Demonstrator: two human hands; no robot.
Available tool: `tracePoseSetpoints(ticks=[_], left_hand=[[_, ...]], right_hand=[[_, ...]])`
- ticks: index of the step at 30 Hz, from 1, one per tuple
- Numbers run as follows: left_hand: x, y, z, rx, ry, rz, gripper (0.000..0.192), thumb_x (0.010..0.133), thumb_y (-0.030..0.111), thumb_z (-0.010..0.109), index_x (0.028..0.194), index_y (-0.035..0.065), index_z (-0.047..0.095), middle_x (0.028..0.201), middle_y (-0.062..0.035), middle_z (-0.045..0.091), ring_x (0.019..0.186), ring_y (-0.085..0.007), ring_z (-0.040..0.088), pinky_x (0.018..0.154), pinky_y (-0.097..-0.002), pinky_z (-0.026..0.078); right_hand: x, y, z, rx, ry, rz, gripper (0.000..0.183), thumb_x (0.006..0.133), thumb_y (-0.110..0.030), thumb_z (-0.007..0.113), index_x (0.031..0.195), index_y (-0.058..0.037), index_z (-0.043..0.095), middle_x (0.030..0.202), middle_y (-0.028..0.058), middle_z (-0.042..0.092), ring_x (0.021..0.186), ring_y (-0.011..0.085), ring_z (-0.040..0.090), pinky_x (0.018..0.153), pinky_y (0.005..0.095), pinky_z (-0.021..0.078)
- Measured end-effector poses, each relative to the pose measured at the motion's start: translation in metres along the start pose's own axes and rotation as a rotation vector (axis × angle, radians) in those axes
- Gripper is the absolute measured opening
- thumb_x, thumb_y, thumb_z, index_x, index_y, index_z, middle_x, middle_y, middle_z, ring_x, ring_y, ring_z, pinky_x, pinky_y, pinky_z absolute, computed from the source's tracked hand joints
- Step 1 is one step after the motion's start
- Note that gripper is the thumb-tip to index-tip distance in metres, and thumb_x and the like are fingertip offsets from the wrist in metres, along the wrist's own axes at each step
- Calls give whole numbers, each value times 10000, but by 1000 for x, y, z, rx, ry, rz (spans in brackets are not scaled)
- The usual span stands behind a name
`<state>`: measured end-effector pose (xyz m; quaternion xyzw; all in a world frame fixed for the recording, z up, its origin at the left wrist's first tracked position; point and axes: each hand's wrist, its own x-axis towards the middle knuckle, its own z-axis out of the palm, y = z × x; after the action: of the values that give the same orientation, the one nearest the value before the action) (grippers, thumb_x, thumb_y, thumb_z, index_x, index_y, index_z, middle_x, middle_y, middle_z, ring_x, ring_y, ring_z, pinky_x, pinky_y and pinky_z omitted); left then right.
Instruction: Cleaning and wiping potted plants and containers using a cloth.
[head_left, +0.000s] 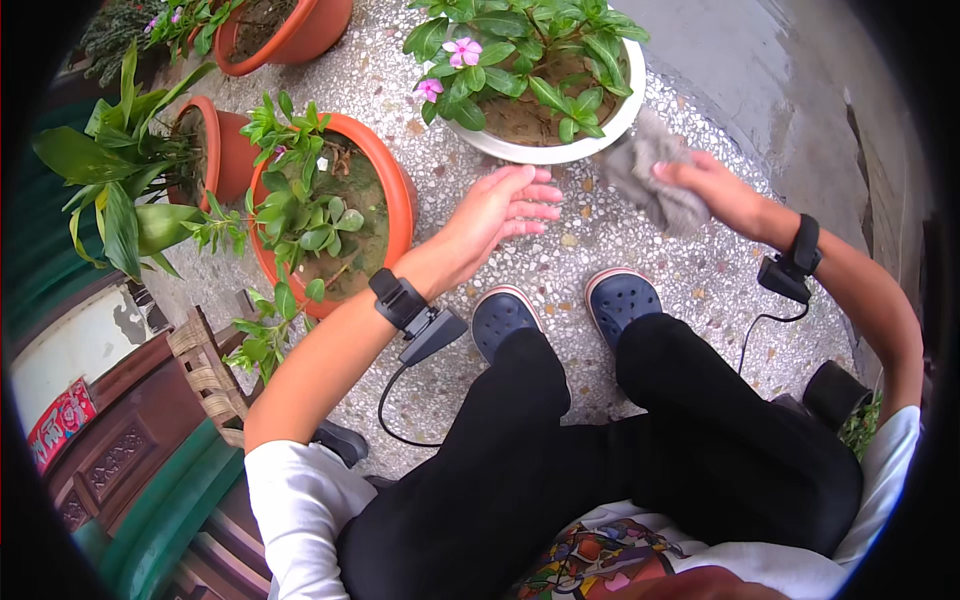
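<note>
A grey cloth (658, 176) is bunched in my right hand (712, 187), beside the lower right of a white round plant pot (551, 152). Green leafy plants with pink periwinkle flowers (462, 52) grow from the soil in it. My left hand (517, 202) is just below the pot's near rim, fingers apart, with nothing held; whether the fingertips touch the rim I cannot tell. Each wrist wears a black strap with a small device and a cable.
An orange plant pot (401, 202) with succulents stands left of my left forearm. Behind it are a smaller terracotta pot (231, 154) with broad leaves and another orange pot (311, 34). A woven seat edge (206, 371) lies lower left. My clogs (621, 300) rest on the speckled terrazzo floor.
</note>
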<state>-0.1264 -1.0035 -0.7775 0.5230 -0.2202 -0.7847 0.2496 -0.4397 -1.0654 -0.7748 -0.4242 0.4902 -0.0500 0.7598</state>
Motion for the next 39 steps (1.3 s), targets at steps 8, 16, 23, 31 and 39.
tracePoseSetpoints(ticks=[8,16,23,31,39], left_hand=[[-32,-51,-11,88,-98,-173,350,1066,323,475,1234,35,580,1121,-90,655,1041,-182,651,893,-322,522],[-34,-62,-28,153,-40,-281,328,1068,293,458,1251,55,590,1080,-59,647,985,-149,639,861,-297,519],[2,-45,10,-19,63,103,353,1073,288,464,1333,53,511,1123,-72,619,999,-145,586,857,-311,491],[36,-14,56,-205,254,171,421,1061,427,490,1228,41,491,1088,-82,602,946,-168,586,803,-340,481],[21,-6,15,-150,226,161,348,1059,342,532,1156,9,568,1005,-86,648,784,-103,553,712,-253,465]], right_hand=[[47,-8,37,-251,-14,25,636,929,-576,632,1217,-10,669,1102,60,687,954,129,622,848,283,491],[41,8,-17,235,111,-63,473,1034,-484,488,1265,-88,602,1148,49,681,955,149,654,808,326,545],[-50,47,-119,464,491,-57,429,1050,-503,395,1170,-164,629,1005,-14,699,810,86,633,581,248,479],[-139,109,-122,709,642,-69,424,1043,-491,448,1184,-139,639,1006,6,706,784,105,640,592,249,545],[-138,96,-109,761,560,-94,426,1039,-486,463,1210,-140,643,1003,7,716,799,91,650,592,230,548]])
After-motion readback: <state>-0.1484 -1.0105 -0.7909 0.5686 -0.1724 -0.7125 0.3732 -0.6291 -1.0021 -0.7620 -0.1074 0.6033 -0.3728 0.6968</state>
